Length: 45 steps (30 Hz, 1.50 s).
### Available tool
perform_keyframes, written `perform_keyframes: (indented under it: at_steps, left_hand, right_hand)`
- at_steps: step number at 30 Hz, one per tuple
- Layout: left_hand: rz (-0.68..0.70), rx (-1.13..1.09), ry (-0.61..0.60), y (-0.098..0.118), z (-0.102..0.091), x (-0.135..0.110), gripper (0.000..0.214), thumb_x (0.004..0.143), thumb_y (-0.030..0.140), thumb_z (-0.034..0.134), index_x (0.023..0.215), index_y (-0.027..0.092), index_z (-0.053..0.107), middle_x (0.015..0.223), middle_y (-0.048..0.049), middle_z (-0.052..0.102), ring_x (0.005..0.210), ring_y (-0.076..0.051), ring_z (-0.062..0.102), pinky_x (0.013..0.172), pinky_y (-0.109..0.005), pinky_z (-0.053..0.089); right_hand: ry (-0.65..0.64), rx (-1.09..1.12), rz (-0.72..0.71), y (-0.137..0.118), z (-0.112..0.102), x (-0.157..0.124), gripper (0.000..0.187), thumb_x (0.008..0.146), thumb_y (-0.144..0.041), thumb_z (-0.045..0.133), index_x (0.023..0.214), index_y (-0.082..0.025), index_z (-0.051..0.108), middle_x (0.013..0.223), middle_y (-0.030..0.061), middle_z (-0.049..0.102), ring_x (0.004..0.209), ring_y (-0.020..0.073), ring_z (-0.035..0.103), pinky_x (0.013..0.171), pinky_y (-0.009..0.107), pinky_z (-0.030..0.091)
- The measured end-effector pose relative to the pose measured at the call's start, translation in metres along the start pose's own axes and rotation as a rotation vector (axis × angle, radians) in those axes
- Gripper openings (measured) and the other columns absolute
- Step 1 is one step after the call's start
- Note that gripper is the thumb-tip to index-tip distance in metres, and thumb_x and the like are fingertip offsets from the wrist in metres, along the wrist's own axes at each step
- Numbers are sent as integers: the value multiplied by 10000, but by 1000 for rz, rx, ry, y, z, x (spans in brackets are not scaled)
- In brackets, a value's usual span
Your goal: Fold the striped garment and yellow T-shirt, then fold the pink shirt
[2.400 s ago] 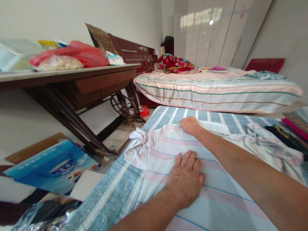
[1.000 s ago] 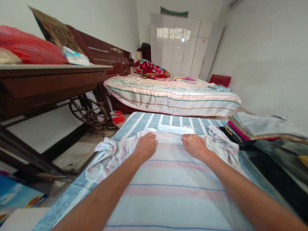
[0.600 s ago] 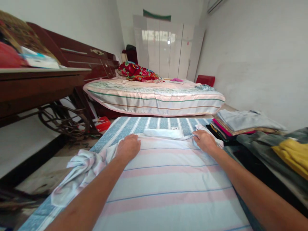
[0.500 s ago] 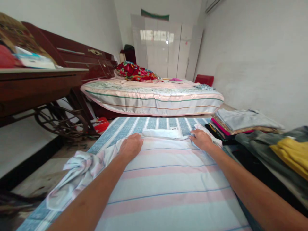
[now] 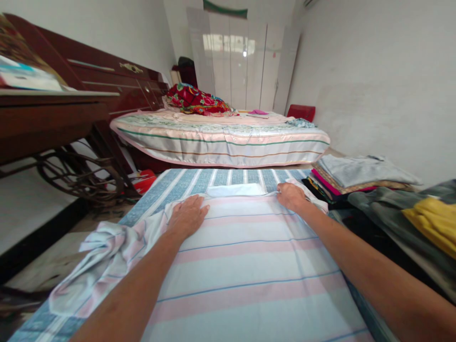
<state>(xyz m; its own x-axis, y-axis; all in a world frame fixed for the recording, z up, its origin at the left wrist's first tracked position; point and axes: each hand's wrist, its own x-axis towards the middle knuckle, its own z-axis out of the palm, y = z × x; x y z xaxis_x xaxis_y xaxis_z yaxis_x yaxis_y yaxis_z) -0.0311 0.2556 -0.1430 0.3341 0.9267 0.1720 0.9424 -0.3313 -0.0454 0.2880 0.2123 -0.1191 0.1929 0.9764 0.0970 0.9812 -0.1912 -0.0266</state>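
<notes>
A pink, white and blue striped shirt (image 5: 245, 266) lies flat on a blue striped sheet (image 5: 199, 183), its white collar (image 5: 235, 190) at the far end. My left hand (image 5: 187, 216) lies flat on the shirt's left shoulder, fingers stretched out. My right hand (image 5: 290, 196) rests at the right shoulder edge with its fingers curled on the fabric. The left sleeve (image 5: 103, 251) is bunched over the sheet's edge.
A stack of folded clothes (image 5: 351, 178) and a grey and yellow pile (image 5: 416, 213) lie to the right. A striped mattress (image 5: 221, 137) with a red floral bundle (image 5: 194, 99) stands ahead. A dark wooden sewing table (image 5: 53, 118) is at the left.
The view swung from the left side to straight ahead. My left hand slid up from mid-shirt to the left shoulder. My right hand moved out to the right shoulder edge.
</notes>
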Motion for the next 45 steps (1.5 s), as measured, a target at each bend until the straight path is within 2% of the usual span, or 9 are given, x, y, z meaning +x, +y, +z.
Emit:
perform_keyframes:
  at_steps: [5, 10, 15, 20, 27, 32, 37, 41, 45]
  left_hand:
    - [3, 4, 7, 0, 0, -2, 460, 912, 388, 287, 1281, 173, 460, 1399, -104, 431, 1298, -232, 350, 1041, -416, 280]
    - [14, 8, 7, 2, -3, -3, 455, 911, 383, 286, 1275, 169, 456, 1382, -103, 449, 1289, -230, 366, 1033, -414, 290]
    - [4, -3, -27, -1, -1, -1, 458, 913, 404, 270, 1277, 183, 438, 1397, -96, 432, 1304, -204, 350, 1057, -383, 258]
    - [-61, -59, -71, -1, -3, 9, 463, 903, 425, 250, 1232, 181, 465, 1388, -98, 441, 1292, -222, 369, 1048, -404, 278]
    - [-270, -30, -75, 28, -19, 22, 477, 862, 459, 294, 1102, 157, 575, 1241, -144, 549, 1163, -323, 478, 933, -512, 378]
    - [-296, -34, -101, 36, -25, 23, 465, 855, 422, 321, 1088, 122, 589, 1228, -167, 544, 1139, -350, 484, 915, -541, 382]
    - [-105, 39, 19, 49, -34, 10, 387, 871, 325, 334, 1021, 84, 598, 1127, -152, 580, 1077, -307, 516, 889, -418, 423]
    - [95, 24, 68, 77, -35, 3, 318, 877, 286, 364, 958, 115, 620, 1035, -117, 616, 1029, -265, 528, 888, -358, 429]
    - [84, -17, 39, 93, -26, 6, 337, 899, 306, 344, 989, 137, 621, 1083, -112, 608, 1038, -264, 534, 869, -372, 446]
  right_hand:
    - [1, 52, -174, -27, -11, -3, 322, 774, -324, 531, 1067, -242, 635, 1101, 52, 653, 1019, 208, 586, 827, 274, 420]
    - [23, 102, -109, -46, 0, 16, 329, 835, -387, 473, 1052, -209, 645, 1019, 82, 681, 966, 218, 609, 737, 273, 429]
    - [6, 146, -38, -40, 13, 32, 296, 843, -415, 468, 936, -225, 676, 927, 13, 697, 854, 155, 633, 632, 212, 405]
    - [41, 107, -54, -35, 11, 29, 339, 840, -461, 474, 986, -223, 666, 1014, 58, 688, 962, 194, 608, 720, 250, 415]
    - [16, 93, -107, -40, 6, 31, 321, 858, -426, 463, 971, -212, 674, 1012, 86, 688, 971, 204, 607, 766, 268, 424]
    - [7, 135, -104, -21, -8, 26, 334, 845, -499, 460, 927, -265, 683, 979, 14, 698, 928, 166, 613, 709, 223, 419]
    - [16, 109, 32, 22, -18, 8, 299, 861, -318, 432, 975, -211, 687, 984, 58, 693, 929, 178, 609, 714, 234, 407]
    - [-49, 102, 34, 44, -10, -6, 252, 829, -356, 499, 866, -224, 711, 900, 32, 702, 862, 155, 620, 697, 211, 402]
    - [-47, 72, 56, 48, 2, -12, 243, 802, -407, 552, 862, -229, 706, 967, 45, 686, 907, 174, 609, 707, 223, 411]
